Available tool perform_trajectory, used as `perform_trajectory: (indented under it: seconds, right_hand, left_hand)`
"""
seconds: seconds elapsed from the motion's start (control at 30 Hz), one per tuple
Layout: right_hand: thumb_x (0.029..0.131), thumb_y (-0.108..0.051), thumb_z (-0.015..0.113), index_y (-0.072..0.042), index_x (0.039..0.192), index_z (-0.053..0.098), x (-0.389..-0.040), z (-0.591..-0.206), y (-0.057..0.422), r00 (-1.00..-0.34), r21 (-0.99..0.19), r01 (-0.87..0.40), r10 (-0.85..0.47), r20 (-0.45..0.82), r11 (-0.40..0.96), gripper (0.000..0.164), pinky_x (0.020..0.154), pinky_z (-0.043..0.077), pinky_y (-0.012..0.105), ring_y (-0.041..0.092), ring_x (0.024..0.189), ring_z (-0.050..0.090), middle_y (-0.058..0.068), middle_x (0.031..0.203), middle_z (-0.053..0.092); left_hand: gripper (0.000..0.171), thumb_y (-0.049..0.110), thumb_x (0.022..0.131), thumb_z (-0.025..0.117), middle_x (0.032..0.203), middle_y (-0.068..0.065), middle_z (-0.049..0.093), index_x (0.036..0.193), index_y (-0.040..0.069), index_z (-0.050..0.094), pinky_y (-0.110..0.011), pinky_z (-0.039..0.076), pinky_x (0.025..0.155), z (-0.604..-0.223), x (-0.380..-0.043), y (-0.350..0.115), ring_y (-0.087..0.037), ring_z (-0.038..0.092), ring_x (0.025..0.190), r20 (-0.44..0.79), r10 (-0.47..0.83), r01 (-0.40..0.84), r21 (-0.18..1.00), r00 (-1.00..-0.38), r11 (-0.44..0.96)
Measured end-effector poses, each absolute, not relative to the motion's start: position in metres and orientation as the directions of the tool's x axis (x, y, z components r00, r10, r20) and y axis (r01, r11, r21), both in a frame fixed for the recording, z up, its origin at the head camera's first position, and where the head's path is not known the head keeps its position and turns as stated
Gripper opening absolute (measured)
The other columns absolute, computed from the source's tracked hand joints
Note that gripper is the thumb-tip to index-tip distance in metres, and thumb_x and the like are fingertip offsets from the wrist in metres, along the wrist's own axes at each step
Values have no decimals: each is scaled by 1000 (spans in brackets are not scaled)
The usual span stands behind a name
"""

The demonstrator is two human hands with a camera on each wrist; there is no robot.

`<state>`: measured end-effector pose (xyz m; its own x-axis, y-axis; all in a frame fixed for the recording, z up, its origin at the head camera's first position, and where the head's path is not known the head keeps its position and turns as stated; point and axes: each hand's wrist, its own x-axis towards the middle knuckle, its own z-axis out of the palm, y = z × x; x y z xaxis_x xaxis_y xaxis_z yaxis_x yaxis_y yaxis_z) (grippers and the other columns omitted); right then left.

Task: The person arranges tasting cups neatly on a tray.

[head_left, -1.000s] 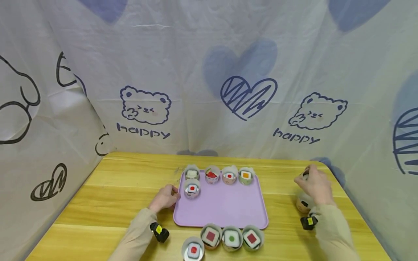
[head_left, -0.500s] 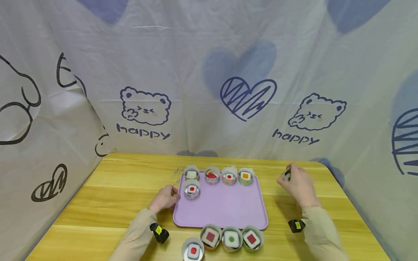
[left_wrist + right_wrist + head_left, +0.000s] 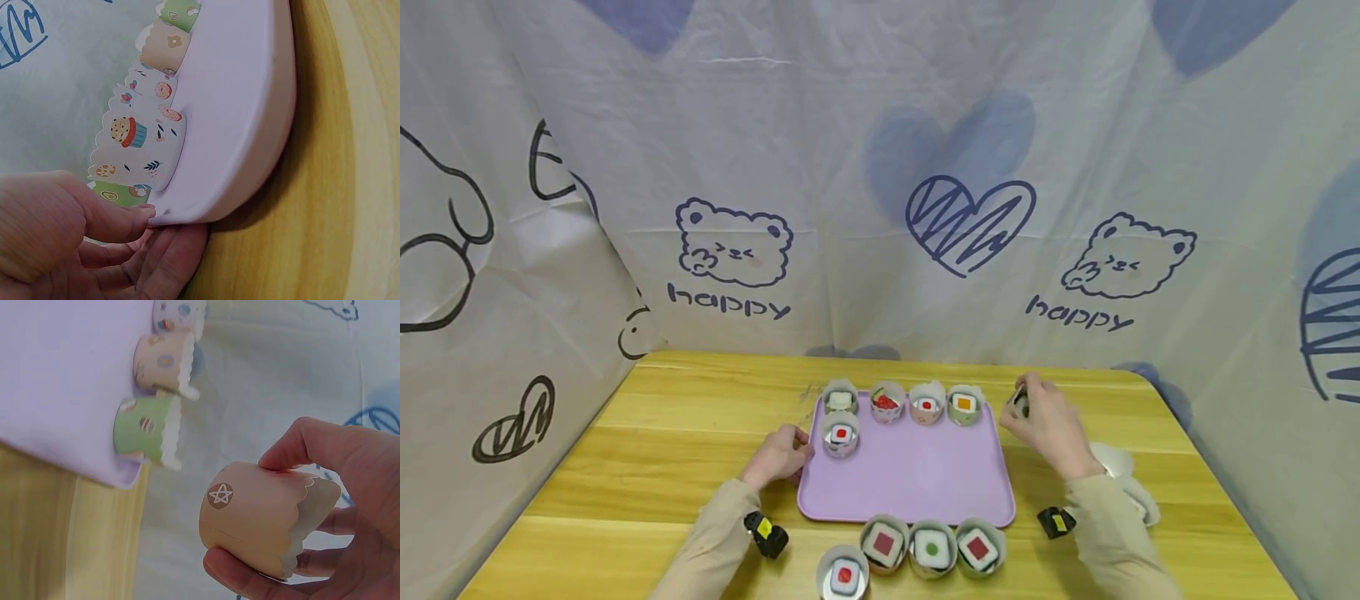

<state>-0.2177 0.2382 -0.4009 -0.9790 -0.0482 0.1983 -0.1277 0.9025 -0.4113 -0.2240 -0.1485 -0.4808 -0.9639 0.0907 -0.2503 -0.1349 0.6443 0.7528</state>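
With thumb and fingers, my left hand pinches the left rim of a lilac tray; the left wrist view shows the thumb on top and fingers beneath. My right hand holds a peach paper cupcake cup with a star print by its sides, in the air just right of the tray's back right corner. What lies inside that cup is mostly hidden by the hand. Along the tray's back edge stand several paper cups, the rightmost a green cup with an orange-topped piece. A cup with a red-centred piece stands at the left.
In front of the tray, several cups hold square sushi-like pieces, among them a green-dotted one and a red-dotted one. More pale cups stand right of the tray, partly behind the right sleeve. A printed curtain hangs behind the wooden table.
My right hand has moved left with the cup, from the table's right side to close by the tray, uncovering cups behind it. My left hand has stayed on the rim.
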Motion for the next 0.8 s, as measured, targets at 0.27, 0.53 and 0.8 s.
perform_trajectory:
  seconds: [0.27,0.53,0.8]
  right_hand:
    - [85,-19,68,0,118,55,-216,-399,215,-977,-450,-175,-100,187,876,41,61,56,35,28,79,62,23,104,63]
    - [81,-15,70,-1,114,58,-220,-402,193,-962,-416,-244,-164,219,876,37,59,52,30,25,77,60,18,98,64]
    - [80,-19,71,-5,115,58,-222,-402,174,-962,-401,-262,-203,185,878,40,58,48,28,22,74,57,17,101,64]
  left_hand:
    - [24,4,96,55,89,-22,65,113,-13,55,-35,61,59,-483,-225,-151,-23,69,65,-244,104,-131,778,-964,615]
    - [23,3,95,55,85,-22,65,111,-13,55,-33,61,57,-487,-227,-154,-22,69,63,-238,130,-112,784,-963,611]
    - [23,4,97,55,88,-21,66,113,-12,56,-34,61,59,-482,-224,-149,-20,68,64,-243,90,-132,759,-966,637]
